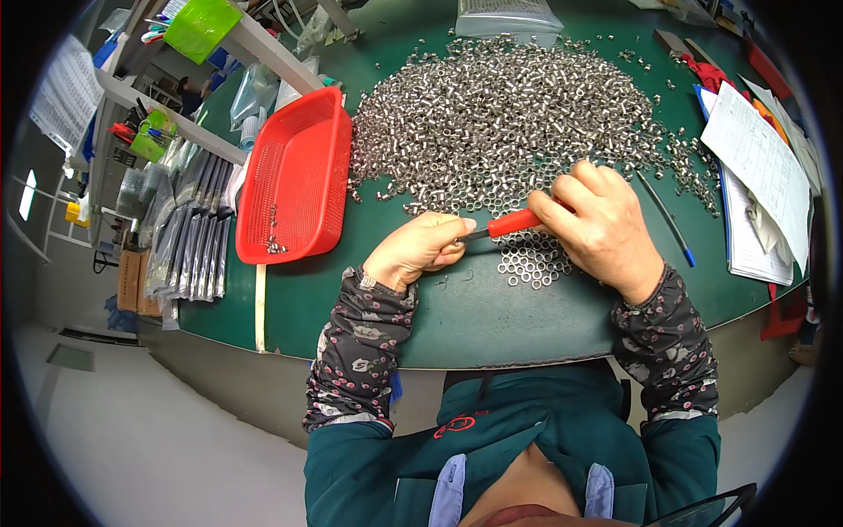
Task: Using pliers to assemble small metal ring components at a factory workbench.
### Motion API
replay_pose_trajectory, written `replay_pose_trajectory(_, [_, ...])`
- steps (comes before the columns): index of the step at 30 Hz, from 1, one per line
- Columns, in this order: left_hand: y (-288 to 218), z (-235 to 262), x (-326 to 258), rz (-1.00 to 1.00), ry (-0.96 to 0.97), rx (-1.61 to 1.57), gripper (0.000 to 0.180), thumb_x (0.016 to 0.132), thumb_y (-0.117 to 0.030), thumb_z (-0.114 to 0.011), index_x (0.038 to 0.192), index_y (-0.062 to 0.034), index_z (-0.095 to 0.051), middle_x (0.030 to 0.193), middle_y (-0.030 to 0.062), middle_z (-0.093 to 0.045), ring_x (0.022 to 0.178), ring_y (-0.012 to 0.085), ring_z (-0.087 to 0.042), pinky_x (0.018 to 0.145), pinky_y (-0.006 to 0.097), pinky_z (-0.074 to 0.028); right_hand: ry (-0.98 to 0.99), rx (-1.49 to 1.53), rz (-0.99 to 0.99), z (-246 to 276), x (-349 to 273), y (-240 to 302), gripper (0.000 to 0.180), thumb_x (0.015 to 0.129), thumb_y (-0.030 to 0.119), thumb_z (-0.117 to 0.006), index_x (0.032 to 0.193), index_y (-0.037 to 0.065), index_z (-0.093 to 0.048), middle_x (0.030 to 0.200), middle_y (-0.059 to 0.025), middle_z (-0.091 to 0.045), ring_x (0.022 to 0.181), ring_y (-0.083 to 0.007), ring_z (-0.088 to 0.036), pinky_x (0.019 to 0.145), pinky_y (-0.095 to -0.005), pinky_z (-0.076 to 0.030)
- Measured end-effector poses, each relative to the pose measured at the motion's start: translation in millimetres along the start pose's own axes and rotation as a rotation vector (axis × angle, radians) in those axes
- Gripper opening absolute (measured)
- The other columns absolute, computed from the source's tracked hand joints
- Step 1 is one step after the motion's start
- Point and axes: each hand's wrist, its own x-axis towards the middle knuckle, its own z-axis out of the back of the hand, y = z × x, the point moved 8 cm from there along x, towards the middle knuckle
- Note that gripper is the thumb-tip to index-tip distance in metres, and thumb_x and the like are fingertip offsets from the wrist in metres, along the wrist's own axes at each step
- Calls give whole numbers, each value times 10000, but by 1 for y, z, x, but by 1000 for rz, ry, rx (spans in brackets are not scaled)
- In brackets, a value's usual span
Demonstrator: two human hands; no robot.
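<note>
between the hands lies a red-handled tool

From my remote feed: glossy metal rings, smooth plastic tool handle, perforated plastic basket, matt tabletop, cloth oversleeves.

A red-handled tool slants above small silvery rings.
</note>
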Motion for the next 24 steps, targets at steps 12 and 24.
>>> replay_pose_trajectory(12, [-2, -2, 1, -38, 18, 65, 385, 880, -283, -491, 544, -118, -404, 467, -49, -354, 406, 27, -275, 371, 199, -177, -53, -59, 45, 4, 1, 2, 173, 655, 146, -581, 815, 80, -573, 680, -5, -433, 674, -146, -465, 569, -274, -370])
replay_pose_trajectory(24, [-20, 18, 1, -415, -37, -356, 172, 919, -216, -450, 868, -54, -483, 709, -1, -461, 462, 16, -321, 369, 140, -229, 17, 365, -412, -21, -18, -26, 202, 675, 164, -681, 828, 54, -606, 658, -73, -523, 628, -248, -529, 549, -349, -428])
